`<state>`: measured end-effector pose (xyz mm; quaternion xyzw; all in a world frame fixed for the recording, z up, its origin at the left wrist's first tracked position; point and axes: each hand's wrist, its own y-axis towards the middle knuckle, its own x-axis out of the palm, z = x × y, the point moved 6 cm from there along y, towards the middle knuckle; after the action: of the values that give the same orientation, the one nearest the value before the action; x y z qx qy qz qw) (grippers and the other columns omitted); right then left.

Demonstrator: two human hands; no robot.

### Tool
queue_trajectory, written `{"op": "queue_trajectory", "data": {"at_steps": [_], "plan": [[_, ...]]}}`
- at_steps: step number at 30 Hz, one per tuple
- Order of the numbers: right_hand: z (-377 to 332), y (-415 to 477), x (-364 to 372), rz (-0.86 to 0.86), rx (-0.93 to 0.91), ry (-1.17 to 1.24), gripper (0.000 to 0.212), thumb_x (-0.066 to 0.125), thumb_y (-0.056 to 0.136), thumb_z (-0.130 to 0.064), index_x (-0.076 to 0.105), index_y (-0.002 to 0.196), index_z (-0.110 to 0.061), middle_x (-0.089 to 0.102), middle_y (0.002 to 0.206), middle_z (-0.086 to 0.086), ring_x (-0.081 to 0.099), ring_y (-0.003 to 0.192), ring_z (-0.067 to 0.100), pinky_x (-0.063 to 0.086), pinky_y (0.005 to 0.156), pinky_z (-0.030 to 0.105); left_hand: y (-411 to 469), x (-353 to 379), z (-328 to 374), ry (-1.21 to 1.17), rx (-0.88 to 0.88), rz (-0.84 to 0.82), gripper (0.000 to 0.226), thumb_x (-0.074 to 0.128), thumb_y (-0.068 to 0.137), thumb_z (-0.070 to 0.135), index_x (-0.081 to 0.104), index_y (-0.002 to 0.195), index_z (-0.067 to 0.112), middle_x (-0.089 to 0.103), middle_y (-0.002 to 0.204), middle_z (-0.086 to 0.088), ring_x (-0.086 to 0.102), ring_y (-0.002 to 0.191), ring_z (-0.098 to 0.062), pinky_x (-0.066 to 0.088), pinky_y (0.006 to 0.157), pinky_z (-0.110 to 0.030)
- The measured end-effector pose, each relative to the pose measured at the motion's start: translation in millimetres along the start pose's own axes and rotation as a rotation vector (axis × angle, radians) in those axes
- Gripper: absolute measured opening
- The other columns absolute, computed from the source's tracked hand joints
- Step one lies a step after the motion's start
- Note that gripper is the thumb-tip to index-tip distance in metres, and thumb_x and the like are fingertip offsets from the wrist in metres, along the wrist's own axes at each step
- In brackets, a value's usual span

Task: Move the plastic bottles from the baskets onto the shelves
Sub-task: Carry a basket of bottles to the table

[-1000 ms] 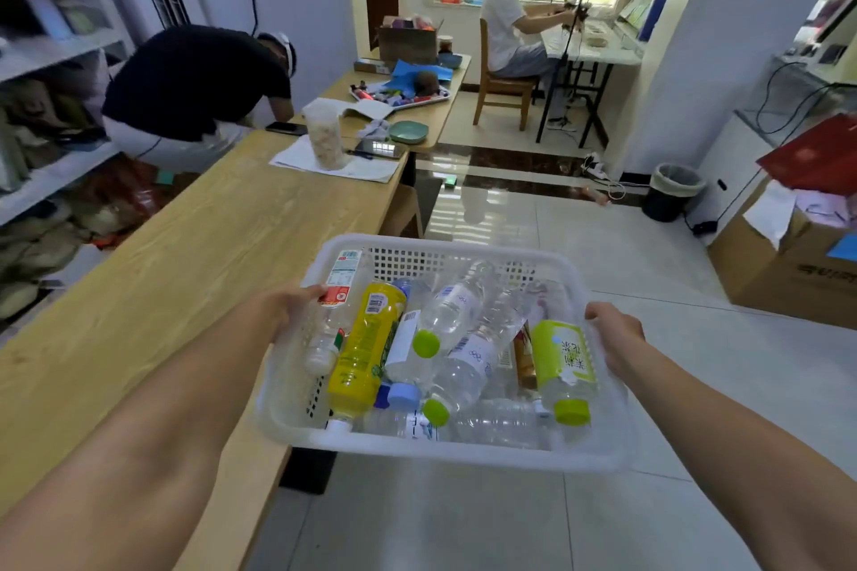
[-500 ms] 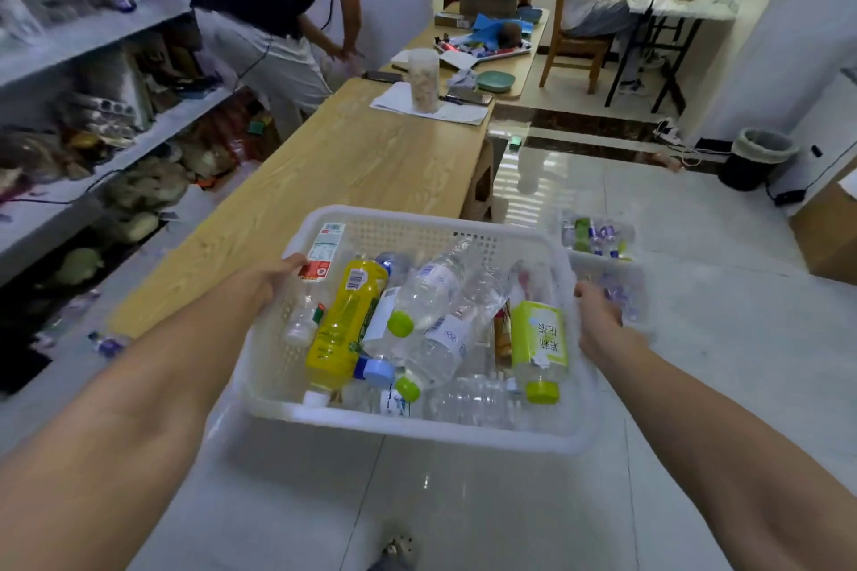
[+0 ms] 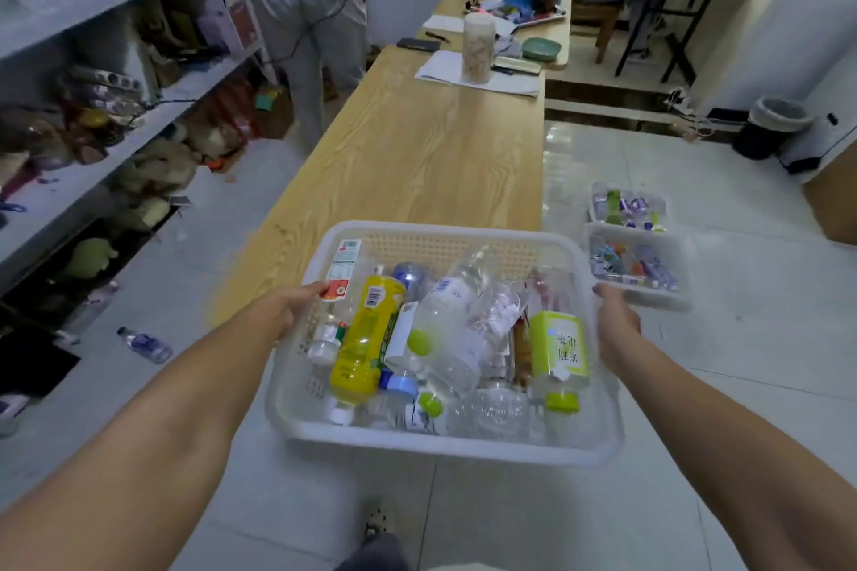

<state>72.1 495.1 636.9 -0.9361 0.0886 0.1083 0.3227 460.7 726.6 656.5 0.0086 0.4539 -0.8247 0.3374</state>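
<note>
in the white basket (image 3: 440,447), a green bottle label (image 3: 559,345) with chinese characters

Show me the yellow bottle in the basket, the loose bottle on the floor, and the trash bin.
Yellow bottle (image 3: 364,341): head view, middle of its body.
Floor bottle (image 3: 147,344): head view, its labelled middle.
Trash bin (image 3: 763,141): head view, its dark side wall.

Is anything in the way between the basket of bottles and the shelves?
Nothing tall. Between the basket and the shelves on the left is open floor, with one small bottle lying on it. A person stands farther along the aisle.
</note>
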Motion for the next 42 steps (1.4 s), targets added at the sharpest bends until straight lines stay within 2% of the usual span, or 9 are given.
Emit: {"op": "queue_trajectory", "data": {"at_steps": [5, 8, 11, 14, 18, 21, 33, 38, 42], "plan": [[8, -21, 47, 0.050, -0.016, -0.057, 0.041, 0.064, 0.083, -0.025, 0.060, 0.114, 0.000, 0.057, 0.097, 0.012, 0.053, 0.085, 0.026, 0.040, 0.073, 0.031, 45, -45, 16, -0.067, 0.024, -0.034, 0.035, 0.060, 0.092, 0.035, 0.055, 0.075, 0.005, 0.068, 0.063, -0.008, 0.062, 0.056, -0.024, 0.045, 0.066, -0.032], [6, -27, 69, 0.072, -0.018, -0.078, 0.041, 0.063, 0.084, -0.023, 0.060, 0.116, 0.002, 0.057, 0.097, 0.014, 0.053, 0.083, 0.027, 0.039, 0.071, 0.031, 74, -70, 26, -0.058, 0.071, 0.066, 0.055, 0.071, 0.082, 0.041, 0.057, 0.106, -0.006, 0.060, 0.109, -0.015, 0.062, 0.099, -0.033, 0.048, 0.087, -0.042], [4, -26, 84, 0.098, -0.012, -0.089, 0.039, 0.063, 0.085, -0.021, 0.061, 0.116, 0.003, 0.056, 0.096, 0.014, 0.052, 0.083, 0.026, 0.039, 0.071, 0.031, 102, -82, 32, -0.031, 0.066, 0.087, 0.082, 0.076, 0.075, 0.047, 0.046, 0.129, -0.007, 0.057, 0.125, -0.023, 0.059, 0.110, -0.040, 0.049, 0.090, -0.045], [-1, -25, 94, 0.130, -0.003, -0.070, 0.040, 0.064, 0.084, -0.020, 0.060, 0.115, 0.004, 0.057, 0.097, 0.014, 0.052, 0.084, 0.026, 0.039, 0.072, 0.032, 116, -86, 45, -0.071, 0.064, 0.078, 0.077, 0.078, 0.075, 0.043, 0.049, 0.127, -0.006, 0.059, 0.124, -0.022, 0.061, 0.106, -0.038, 0.051, 0.090, -0.045], [-10, -18, 103, 0.175, 0.009, -0.087, 0.041, 0.066, 0.083, -0.019, 0.060, 0.117, 0.004, 0.062, 0.108, 0.018, 0.053, 0.086, 0.027, 0.039, 0.074, 0.033, 126, -82, 51, -0.167, -0.039, -0.051, 0.043, 0.076, 0.080, 0.027, 0.061, 0.108, -0.002, 0.066, 0.108, -0.020, 0.065, 0.076, -0.031, 0.052, 0.071, -0.045], [-21, -15, 112, 0.167, 0.005, -0.086, 0.038, 0.066, 0.083, -0.017, 0.062, 0.114, 0.004, 0.059, 0.098, 0.014, 0.053, 0.086, 0.026, 0.040, 0.075, 0.033, 135, -81, 56, -0.231, -0.052, -0.061, 0.045, 0.077, 0.078, 0.025, 0.060, 0.111, -0.001, 0.068, 0.107, -0.019, 0.065, 0.072, -0.031, 0.051, 0.060, -0.044], [-62, 26, 161, 0.132, 0.016, -0.088, 0.041, 0.068, 0.083, -0.021, 0.061, 0.114, 0.004, 0.061, 0.099, 0.013, 0.057, 0.086, 0.027, 0.046, 0.076, 0.036, 181, -80, 130, -0.277, 0.120, 0.114, 0.060, 0.078, 0.080, 0.021, 0.050, 0.128, -0.004, 0.062, 0.120, -0.017, 0.063, 0.102, -0.033, 0.052, 0.082, -0.041], [-83, 51, 185, 0.137, -0.008, -0.087, 0.039, 0.067, 0.084, -0.022, 0.062, 0.115, 0.002, 0.064, 0.113, 0.016, 0.057, 0.090, 0.027, 0.047, 0.083, 0.038, 217, -80, 163, -0.285, 0.171, 0.129, 0.045, 0.079, 0.079, 0.017, 0.059, 0.114, -0.003, 0.067, 0.109, -0.018, 0.065, 0.092, -0.031, 0.053, 0.089, -0.049], [-99, 69, 203, 0.130, -0.039, -0.116, 0.035, 0.065, 0.087, -0.022, 0.063, 0.112, 0.003, 0.062, 0.104, 0.012, 0.057, 0.093, 0.028, 0.046, 0.084, 0.037, 244, -78, 187, -0.276, 0.217, 0.142, 0.028, 0.077, 0.080, 0.016, 0.064, 0.100, 0.002, 0.068, 0.103, -0.020, 0.064, 0.083, -0.030, 0.054, 0.084, -0.046]]}}
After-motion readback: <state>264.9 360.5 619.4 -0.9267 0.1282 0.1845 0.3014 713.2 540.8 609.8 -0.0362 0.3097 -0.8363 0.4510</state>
